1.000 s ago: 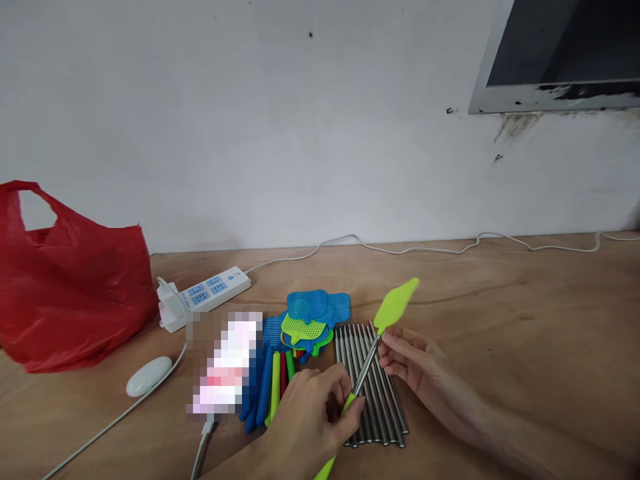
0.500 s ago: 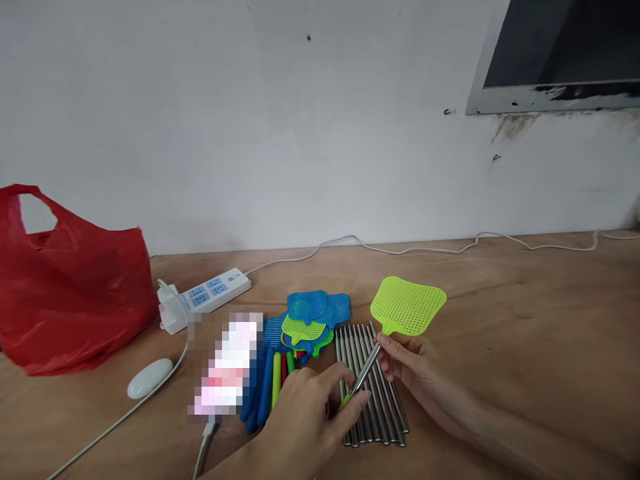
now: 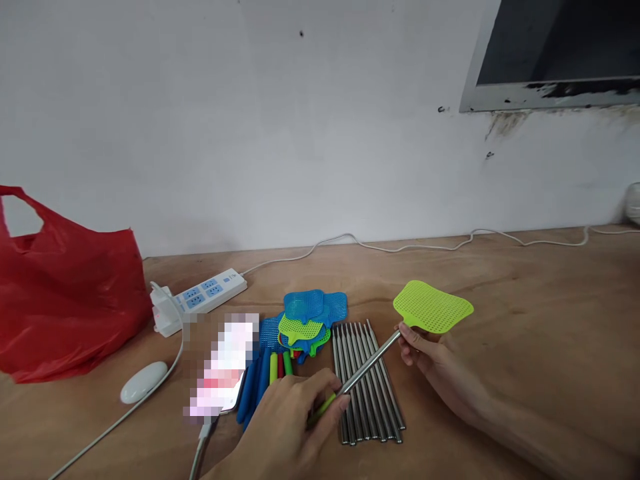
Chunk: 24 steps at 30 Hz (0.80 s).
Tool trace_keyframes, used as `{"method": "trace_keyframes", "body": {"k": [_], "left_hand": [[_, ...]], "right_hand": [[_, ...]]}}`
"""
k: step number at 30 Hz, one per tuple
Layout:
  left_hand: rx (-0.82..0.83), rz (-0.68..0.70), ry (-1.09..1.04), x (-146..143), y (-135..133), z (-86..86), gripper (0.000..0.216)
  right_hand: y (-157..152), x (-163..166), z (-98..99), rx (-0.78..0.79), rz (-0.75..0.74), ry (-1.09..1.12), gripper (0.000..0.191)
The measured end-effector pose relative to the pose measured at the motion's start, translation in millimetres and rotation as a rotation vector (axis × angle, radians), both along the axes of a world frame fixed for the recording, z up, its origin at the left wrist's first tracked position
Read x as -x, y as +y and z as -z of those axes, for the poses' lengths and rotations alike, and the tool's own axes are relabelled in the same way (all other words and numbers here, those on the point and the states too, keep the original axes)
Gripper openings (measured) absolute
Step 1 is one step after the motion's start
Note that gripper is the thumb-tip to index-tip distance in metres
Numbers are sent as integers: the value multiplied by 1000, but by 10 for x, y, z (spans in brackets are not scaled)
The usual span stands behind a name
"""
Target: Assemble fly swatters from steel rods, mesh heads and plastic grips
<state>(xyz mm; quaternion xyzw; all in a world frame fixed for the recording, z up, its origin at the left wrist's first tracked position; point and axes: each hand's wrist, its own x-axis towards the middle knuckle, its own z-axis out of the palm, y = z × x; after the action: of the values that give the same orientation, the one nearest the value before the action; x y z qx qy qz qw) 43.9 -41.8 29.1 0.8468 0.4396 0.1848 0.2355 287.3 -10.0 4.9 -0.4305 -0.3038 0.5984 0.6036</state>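
A fly swatter [image 3: 433,308] with a yellow-green mesh head, a metal rod and a yellow-green grip is held slanting between both hands. My right hand [image 3: 425,353] pinches it where the head meets the rod. My left hand [image 3: 295,413] is closed around the grip at the lower end. Beneath the rod lies a row of metal rods [image 3: 370,393], side by side. Left of them, blue, yellow-green and green mesh swatter heads [image 3: 303,305] are heaped. Blue, yellow, red and green handles [image 3: 256,383] lie below that heap, partly hidden by my left hand.
At the left stands a red plastic bag [image 3: 80,293]. Near it are a white power strip [image 3: 220,292], a white oval object [image 3: 144,383] and a phone [image 3: 227,363] on a cable, its screen blurred. A white cord [image 3: 400,249] runs along the wall.
My right hand has moved right with the swatter head, and more of the metal rod now shows between my hands. My left hand, on the grip, has shifted slightly left.
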Motion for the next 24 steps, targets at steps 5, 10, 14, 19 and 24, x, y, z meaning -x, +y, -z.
{"method": "trace_keyframes", "body": {"k": [5, 10, 14, 19, 24], "left_hand": [[118, 2, -33, 81, -37, -34, 36], [105, -58, -65, 135, -85, -24, 40], [114, -59, -77, 50, -85, -28, 38], [138, -77, -85, -30, -34, -1, 39], [190, -79, -120, -68, -40, 80, 40]], "right_hand": [[35, -125, -62, -7, -41, 57, 32], [0, -127, -42, 47, -30, 22, 35], [-108, 74, 13, 78, -108, -7, 37], [-144, 231, 25, 89, -154, 17, 39], [-170, 293, 49, 101, -197, 61, 43]]}}
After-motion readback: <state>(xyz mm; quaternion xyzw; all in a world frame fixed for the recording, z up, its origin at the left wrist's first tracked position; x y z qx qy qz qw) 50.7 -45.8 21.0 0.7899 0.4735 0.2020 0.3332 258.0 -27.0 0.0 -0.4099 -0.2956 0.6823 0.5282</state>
